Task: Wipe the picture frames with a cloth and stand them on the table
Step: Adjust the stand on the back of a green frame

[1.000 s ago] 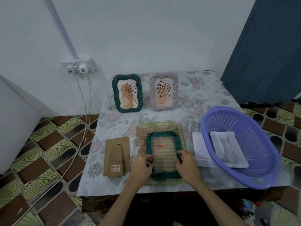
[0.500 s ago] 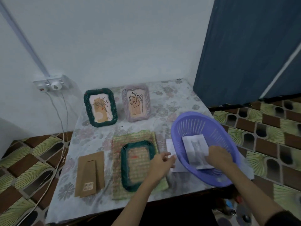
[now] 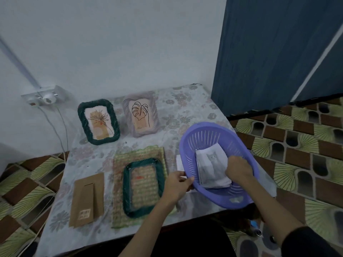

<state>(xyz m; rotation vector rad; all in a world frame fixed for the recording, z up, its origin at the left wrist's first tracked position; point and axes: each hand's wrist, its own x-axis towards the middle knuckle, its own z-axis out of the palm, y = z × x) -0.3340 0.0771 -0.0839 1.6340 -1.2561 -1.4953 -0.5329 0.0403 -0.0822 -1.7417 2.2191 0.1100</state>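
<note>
A dark green woven frame (image 3: pixel 143 186) lies flat on a green woven mat (image 3: pixel 120 182) near the table's front edge. Its brown cardboard backing (image 3: pixel 87 199) lies to the left. Two frames stand at the back: a green one (image 3: pixel 99 121) and a lilac one (image 3: pixel 140 117). My left hand (image 3: pixel 176 185) grips the near-left rim of the purple basket (image 3: pixel 209 134). Inside the basket my right hand (image 3: pixel 239 168) holds the edge of a cat picture with a glass pane (image 3: pixel 211 167).
The table (image 3: pixel 194 108) has a floral cover and stands against a white wall. A white paper (image 3: pixel 179 162) lies under the basket's left side. A socket with cables (image 3: pixel 44 94) hangs at the left. A dark blue door (image 3: pixel 278 52) is at the right.
Both hands left the flat green frame. The right hand went into the basket and took hold of the cat picture; the left hand moved right to the basket's rim. My view turned right.
</note>
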